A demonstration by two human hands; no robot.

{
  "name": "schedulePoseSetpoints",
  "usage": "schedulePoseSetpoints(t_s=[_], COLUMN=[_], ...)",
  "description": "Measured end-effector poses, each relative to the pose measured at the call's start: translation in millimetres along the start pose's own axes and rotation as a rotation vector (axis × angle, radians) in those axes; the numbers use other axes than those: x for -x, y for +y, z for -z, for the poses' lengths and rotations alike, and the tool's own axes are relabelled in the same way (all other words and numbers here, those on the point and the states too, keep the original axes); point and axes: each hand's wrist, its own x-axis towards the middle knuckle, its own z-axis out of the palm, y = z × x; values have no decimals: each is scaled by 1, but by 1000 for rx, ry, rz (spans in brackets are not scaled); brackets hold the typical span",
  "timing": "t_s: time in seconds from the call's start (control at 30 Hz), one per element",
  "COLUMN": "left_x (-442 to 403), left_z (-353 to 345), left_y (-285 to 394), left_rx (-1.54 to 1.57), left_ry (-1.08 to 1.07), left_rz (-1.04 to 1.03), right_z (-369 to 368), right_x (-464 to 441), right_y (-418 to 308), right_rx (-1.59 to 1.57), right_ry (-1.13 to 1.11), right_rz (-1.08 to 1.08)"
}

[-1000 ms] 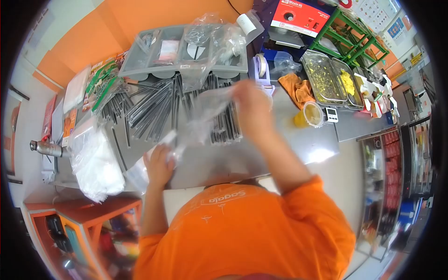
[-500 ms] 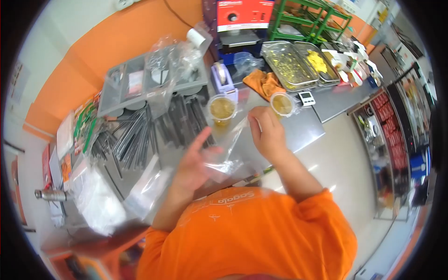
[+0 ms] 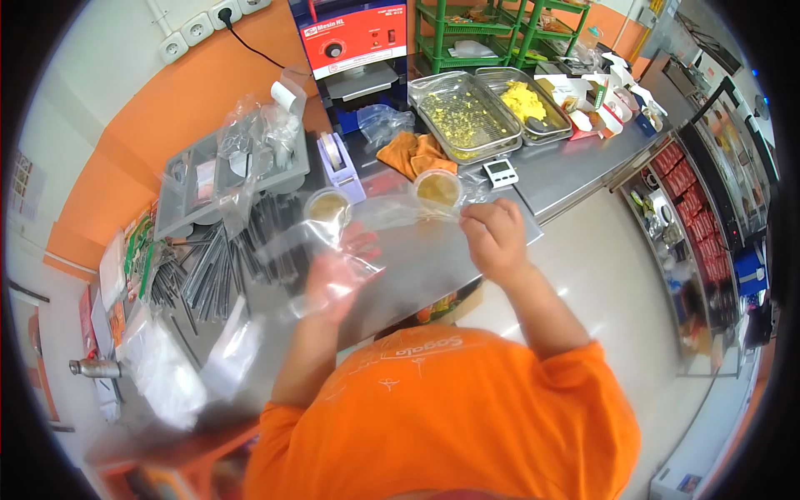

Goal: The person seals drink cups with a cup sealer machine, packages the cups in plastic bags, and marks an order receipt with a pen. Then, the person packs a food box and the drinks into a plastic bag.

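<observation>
A clear plastic bag [image 3: 392, 213] stretches between my two hands over the steel table. My right hand [image 3: 496, 242] pinches one end of it, fingers closed. At the other end, my left hand [image 3: 336, 279] is blurred, its fingers apart and seen through the plastic; whether it is inside the bag or behind it I cannot make out. Just beyond the bag stand two clear cups of brownish-yellow contents: a left cup [image 3: 327, 205], partly covered by the film, and a right cup [image 3: 438, 190].
Left lie dark straws [image 3: 218, 271], white plastic bags [image 3: 162, 371] and a grey divided tray [image 3: 275, 173]. Behind the cups are a tape dispenser [image 3: 340, 167], orange cloth [image 3: 417, 155], red-fronted sealing machine [image 3: 354, 50], wire-rack trays [image 3: 467, 117] and timer [image 3: 500, 172].
My right hand has moved away from my left, and the bag now spreads wide between them. The view has shifted, so the table things appear further left.
</observation>
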Motion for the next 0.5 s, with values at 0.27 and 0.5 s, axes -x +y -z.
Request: schedulePoseSetpoints(t_s=[0.27, 0.5], left_x=[-22, -28], left_z=[-41, -50], left_y=[-49, -108], left_rx=[-218, -263], left_ry=[460, 484], left_rz=[43, -127], right_z=[23, 58], right_x=[29, 21], right_y=[69, 59], right_rx=[84, -383], right_ry=[-130, -256], right_rz=[-115, -344])
